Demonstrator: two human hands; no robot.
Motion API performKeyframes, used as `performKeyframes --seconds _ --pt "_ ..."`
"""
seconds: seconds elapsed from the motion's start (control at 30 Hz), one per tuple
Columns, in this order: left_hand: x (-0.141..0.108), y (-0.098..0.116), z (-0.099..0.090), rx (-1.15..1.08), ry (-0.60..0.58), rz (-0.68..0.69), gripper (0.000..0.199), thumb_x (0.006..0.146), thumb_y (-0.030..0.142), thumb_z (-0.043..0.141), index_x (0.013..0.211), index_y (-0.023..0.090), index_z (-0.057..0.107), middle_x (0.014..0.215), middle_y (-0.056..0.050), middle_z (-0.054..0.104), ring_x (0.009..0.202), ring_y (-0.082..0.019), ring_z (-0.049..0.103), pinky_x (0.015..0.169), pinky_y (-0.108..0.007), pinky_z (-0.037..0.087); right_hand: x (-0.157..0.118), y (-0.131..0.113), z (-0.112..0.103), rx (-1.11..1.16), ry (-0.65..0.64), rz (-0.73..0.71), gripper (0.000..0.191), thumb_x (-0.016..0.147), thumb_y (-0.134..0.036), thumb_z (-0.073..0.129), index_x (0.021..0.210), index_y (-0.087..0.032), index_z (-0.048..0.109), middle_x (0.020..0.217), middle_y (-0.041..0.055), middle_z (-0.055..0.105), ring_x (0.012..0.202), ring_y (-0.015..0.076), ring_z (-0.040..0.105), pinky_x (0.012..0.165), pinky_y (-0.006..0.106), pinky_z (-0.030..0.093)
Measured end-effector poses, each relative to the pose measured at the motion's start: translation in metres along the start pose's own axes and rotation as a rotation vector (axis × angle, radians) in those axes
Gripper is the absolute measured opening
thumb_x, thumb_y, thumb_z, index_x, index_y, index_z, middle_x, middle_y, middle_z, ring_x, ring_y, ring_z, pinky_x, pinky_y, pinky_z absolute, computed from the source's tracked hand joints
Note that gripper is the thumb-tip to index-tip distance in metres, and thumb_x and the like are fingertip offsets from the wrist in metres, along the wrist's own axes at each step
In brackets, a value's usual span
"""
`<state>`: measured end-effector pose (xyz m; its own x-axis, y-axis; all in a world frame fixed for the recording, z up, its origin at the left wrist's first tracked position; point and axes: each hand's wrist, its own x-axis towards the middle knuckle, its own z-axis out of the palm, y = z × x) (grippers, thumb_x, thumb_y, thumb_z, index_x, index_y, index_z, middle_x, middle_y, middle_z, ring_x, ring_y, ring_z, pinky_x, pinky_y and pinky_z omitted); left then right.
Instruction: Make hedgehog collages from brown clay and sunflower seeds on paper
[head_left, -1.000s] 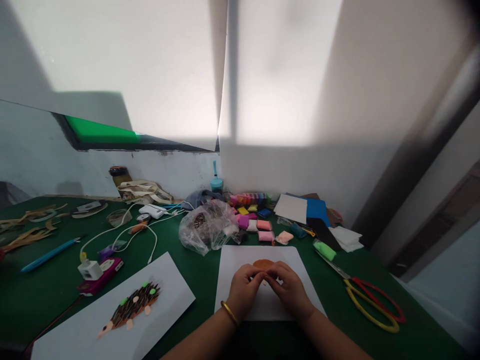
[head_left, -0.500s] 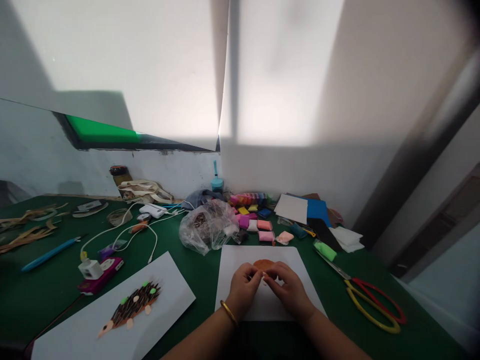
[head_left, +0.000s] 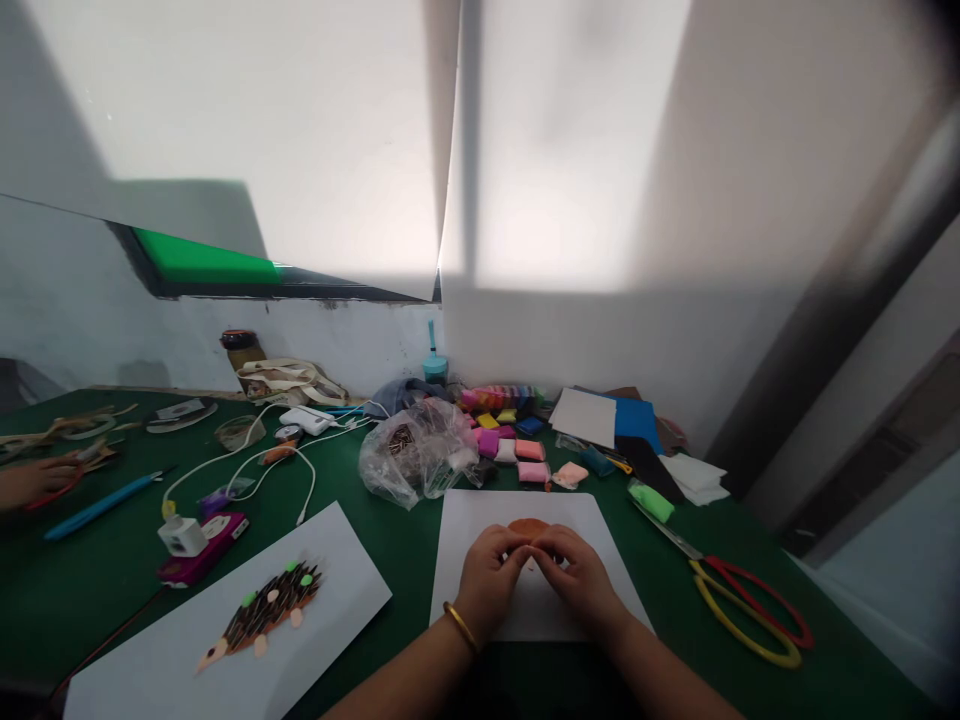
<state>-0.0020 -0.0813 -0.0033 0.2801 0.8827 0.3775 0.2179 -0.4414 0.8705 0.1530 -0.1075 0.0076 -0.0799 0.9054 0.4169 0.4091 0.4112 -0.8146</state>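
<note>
My left hand (head_left: 489, 583) and my right hand (head_left: 574, 580) meet over a white sheet (head_left: 469, 508) in front of me. Thumbs and forefingers of both are pinched together, tip to tip, so whatever lies between them is hidden. Just beyond the fingertips, a flat brown rounded piece (head_left: 528, 527) shows on the sheet, its near side covered by my fingers. A tiny pale bit (head_left: 531, 566) appears below the fingertips. A gold bangle (head_left: 459, 627) circles my left wrist.
At left lies a sheet with a hedgehog picture (head_left: 270, 610). Large scissors (head_left: 739, 600) rest at right beside a green clay packet (head_left: 651, 501). Behind are coloured clay packets (head_left: 532, 471) and a plastic bag (head_left: 420, 450). Another person's hand (head_left: 37, 480) holds red-handled scissors at far left.
My fingertips have drawn closer together, hiding the pale bit seen between them before. Another person's hand with red-handled scissors has come in at the far left.
</note>
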Motion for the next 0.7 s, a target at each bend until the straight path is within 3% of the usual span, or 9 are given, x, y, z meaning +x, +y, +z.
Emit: performKeyframes --seconds 0.2,0.33,0.53,0.7 --pt "0.0013 -0.0005 -0.0005 0.058 0.048 -0.068 0.018 0.082 0.03 0.053 0.076 0.02 0.065 0.079 -0.003 0.062 0.074 -0.016 0.055 0.067 -0.027 0.043 -0.0016 0.0012 0.0004 -0.028 -0.01 -0.018 0.015 0.083 -0.024 0.049 0.082 -0.022 0.064 0.084 0.0041 0.062 0.082 0.0178 0.056 0.073 0.03 0.046" --pt "0.0026 -0.0006 -0.0012 0.045 0.073 -0.121 0.02 0.081 0.033 0.053 0.074 0.018 0.064 0.077 -0.003 0.061 0.073 -0.016 0.056 0.066 -0.027 0.043 -0.0015 0.0005 0.0002 -0.063 0.051 -0.012 0.014 0.082 -0.024 0.05 0.085 -0.022 0.064 0.083 0.004 0.06 0.076 0.0171 0.055 0.067 0.029 0.046" --pt "0.002 -0.0029 -0.0006 -0.039 0.042 -0.129 0.02 0.079 0.035 0.056 0.075 0.019 0.067 0.076 -0.003 0.062 0.074 -0.017 0.056 0.07 -0.029 0.044 -0.0002 -0.0022 0.0001 -0.095 0.034 -0.024 0.014 0.083 -0.031 0.053 0.076 -0.022 0.061 0.074 0.002 0.056 0.07 0.0157 0.053 0.062 0.028 0.044" --pt "0.0014 -0.0022 -0.0004 -0.026 0.021 -0.098 0.017 0.079 0.033 0.057 0.078 0.019 0.068 0.078 -0.003 0.062 0.075 -0.016 0.055 0.072 -0.028 0.044 -0.0007 0.0042 0.0022 -0.11 0.046 -0.029 0.016 0.082 -0.028 0.054 0.067 -0.021 0.056 0.068 -0.0001 0.051 0.066 0.0144 0.05 0.06 0.027 0.042"
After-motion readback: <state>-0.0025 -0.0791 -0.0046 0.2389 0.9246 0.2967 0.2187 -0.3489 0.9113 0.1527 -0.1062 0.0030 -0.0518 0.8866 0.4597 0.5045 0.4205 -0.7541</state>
